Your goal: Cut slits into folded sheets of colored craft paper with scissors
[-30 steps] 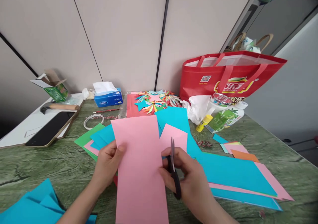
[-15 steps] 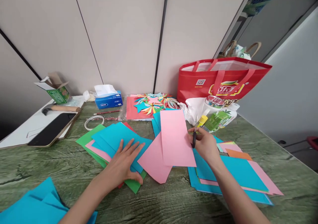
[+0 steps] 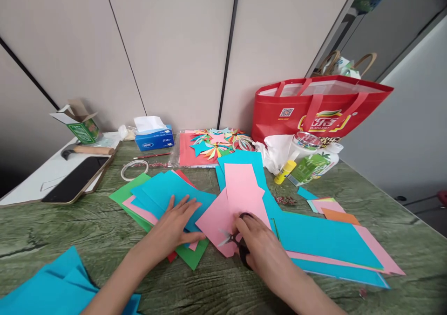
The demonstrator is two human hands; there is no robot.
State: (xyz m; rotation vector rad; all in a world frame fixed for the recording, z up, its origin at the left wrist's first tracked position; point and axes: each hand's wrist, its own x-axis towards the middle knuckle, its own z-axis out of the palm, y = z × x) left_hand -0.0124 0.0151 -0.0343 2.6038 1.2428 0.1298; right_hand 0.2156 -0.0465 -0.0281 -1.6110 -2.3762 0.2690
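Note:
My left hand (image 3: 178, 224) lies flat with fingers spread on a fanned stack of blue paper (image 3: 165, 189), with green and pink sheets showing beneath. My right hand (image 3: 260, 247) grips black-handled scissors (image 3: 233, 237), their blades parted and pointing left over pink paper (image 3: 240, 180). The pink sheets overlap one another in the middle of the table, partly covered by the right hand. Whether the blades touch the paper I cannot tell. Right of that hand a blue sheet (image 3: 324, 236) rests on pink and other blue paper.
Behind stand a tissue box (image 3: 153, 139), a glue stick (image 3: 285, 172) and a red bag (image 3: 279, 114). Colourful paper shapes (image 3: 218, 140) lie at the back. To the left are a tape roll (image 3: 134, 169), a phone (image 3: 75, 180), a hammer (image 3: 87, 150) and more blue paper (image 3: 52, 282).
My right hand has moved left and towards me with the scissors, from the pink sheet's right edge to over the lower pink paper. The scissors now show spread blades. My left hand stays nearly still.

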